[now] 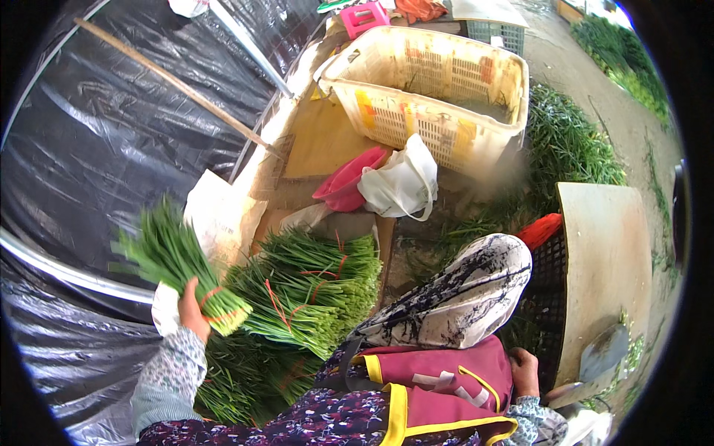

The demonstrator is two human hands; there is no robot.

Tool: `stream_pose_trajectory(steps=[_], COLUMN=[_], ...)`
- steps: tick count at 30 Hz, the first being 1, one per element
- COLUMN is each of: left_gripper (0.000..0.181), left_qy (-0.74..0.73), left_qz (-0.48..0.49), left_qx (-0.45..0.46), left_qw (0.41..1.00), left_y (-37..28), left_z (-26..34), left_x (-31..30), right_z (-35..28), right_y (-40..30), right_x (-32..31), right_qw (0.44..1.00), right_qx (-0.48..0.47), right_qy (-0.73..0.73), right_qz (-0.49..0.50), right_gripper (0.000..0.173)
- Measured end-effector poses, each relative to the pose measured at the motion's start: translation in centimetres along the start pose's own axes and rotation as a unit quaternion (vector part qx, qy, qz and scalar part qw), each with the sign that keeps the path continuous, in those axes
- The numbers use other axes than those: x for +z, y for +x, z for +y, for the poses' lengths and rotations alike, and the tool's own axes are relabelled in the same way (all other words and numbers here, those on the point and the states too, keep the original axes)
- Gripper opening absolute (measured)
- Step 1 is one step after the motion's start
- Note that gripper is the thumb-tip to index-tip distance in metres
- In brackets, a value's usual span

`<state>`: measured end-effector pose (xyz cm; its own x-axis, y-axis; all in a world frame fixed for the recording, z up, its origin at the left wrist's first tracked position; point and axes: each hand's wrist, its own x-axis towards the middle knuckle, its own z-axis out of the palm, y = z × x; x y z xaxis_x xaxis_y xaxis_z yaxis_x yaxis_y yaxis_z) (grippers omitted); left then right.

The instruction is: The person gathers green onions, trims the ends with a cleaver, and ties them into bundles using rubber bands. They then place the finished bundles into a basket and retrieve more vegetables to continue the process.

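My left hand is closed around a bundle of green leafy stalks, like garlic chives, tied with orange-red bands. The leaf tips point up and left, and the pale cut ends point down and right. Just right of it lies a pile of similar banded bundles, with more darker bundles below. My right hand rests beside my thigh at the edge of the maroon apron with yellow trim. Its fingers are curled and partly hidden, so whether it holds anything cannot be told.
A large cream plastic crate stands ahead, with a pink basin and white bag before it. Loose greens are heaped to its right. A board over a dark crate stands at right, beside red strings. Black plastic sheeting hangs left.
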<state>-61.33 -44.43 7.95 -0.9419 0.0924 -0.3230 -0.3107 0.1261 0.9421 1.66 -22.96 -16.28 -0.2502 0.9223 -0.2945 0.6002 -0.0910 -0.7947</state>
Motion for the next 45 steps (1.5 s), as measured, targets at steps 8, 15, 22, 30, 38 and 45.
stream_pose_trajectory(steps=[8, 15, 22, 30, 38, 45], left_gripper=[0.073, 0.099, 0.05, 0.097, 0.078, 0.041], left_qy=[-0.049, 0.61, 0.075, 0.335, 0.712, 0.442], left_qz=[-0.069, -0.169, -0.122, -0.204, -0.518, -0.664], left_qx=[-0.222, 0.182, -0.225, -0.366, -0.334, -0.11], left_qw=[0.971, 0.752, 0.964, 0.844, 0.335, 0.593], left_y=[-4.2, -3.7, 0.8, -1.7, -0.9, -4.0], left_z=[-18.0, -25.4, -23.9, -18.5, -9.5, -7.6], left_x=[-10.9, -10.6, -7.5, -8.5, 0.7, 19.9], right_z=[-0.5, 0.8, -1.0, -2.0, -2.2, -4.2], right_y=[-0.6, -0.8, -2.4, -2.6, -3.9, -4.8], right_x=[-0.9, 0.6, -0.1, -0.3, -1.3, -1.7], right_qw=[0.994, 0.994, 0.991, 0.989, 0.985, 0.965], right_qx=[-0.026, -0.018, 0.006, -0.027, -0.031, -0.002], right_qy=[-0.108, -0.104, -0.127, -0.138, -0.146, -0.182], right_qz=[0.014, 0.012, 0.026, 0.037, 0.087, 0.189], right_gripper=[0.022, 0.023, 0.024, 0.022, 0.022, 0.016])
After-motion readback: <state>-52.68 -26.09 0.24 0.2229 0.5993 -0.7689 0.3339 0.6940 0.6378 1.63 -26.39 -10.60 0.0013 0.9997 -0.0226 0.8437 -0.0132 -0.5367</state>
